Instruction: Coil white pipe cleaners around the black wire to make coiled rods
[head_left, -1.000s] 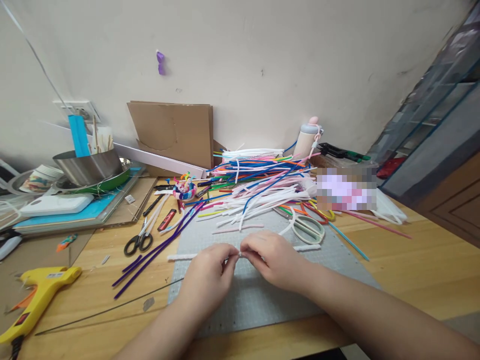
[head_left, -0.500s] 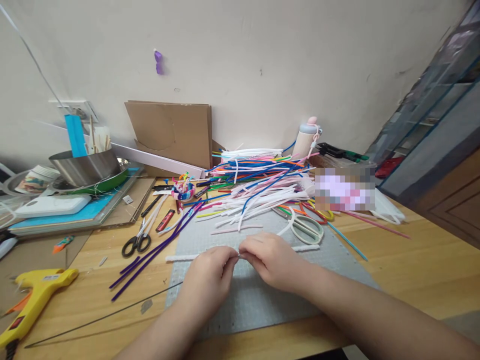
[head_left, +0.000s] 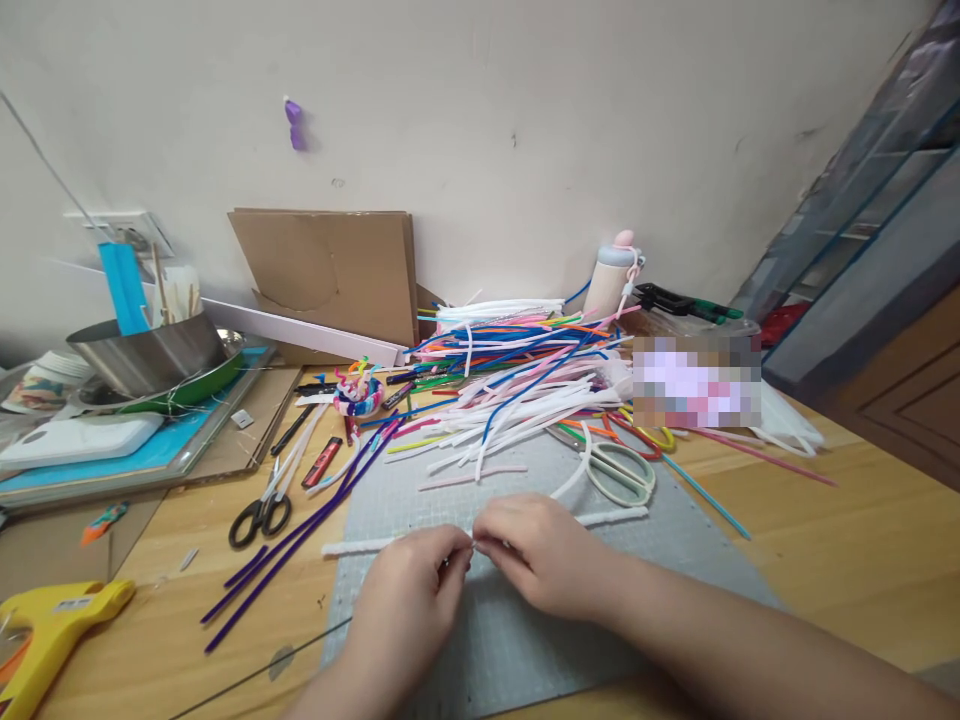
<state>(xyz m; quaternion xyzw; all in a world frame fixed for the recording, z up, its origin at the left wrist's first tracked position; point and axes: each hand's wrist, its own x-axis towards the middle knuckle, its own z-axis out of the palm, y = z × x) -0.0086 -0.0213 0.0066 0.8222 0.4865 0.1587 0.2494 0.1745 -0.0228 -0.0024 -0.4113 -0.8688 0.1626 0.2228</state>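
Note:
Over the grey cutting mat (head_left: 555,660), my left hand (head_left: 416,600) and my right hand (head_left: 544,555) meet with pinched fingertips. Between them runs a white pipe cleaner (head_left: 352,548); its ends stick out to the left of my left hand and beyond my right hand. The fingers hide its middle. Behind the hands, a short pale pink strip (head_left: 472,477) lies on the mat. Light green-handled scissors (head_left: 621,474) rest beyond my right hand, with a curved white piece beside them.
A heap of coloured pipe cleaners (head_left: 525,375) lies at the back. Purple pipe cleaners (head_left: 300,540), black scissors (head_left: 259,520) and a yellow glue gun (head_left: 56,630) are at left. A bottle (head_left: 609,283) and cardboard (head_left: 330,280) stand by the wall.
The view has shifted slightly, so the table items sit lower and the left-side ones farther left. Both hands stay pinched together at the white pipe cleaner.

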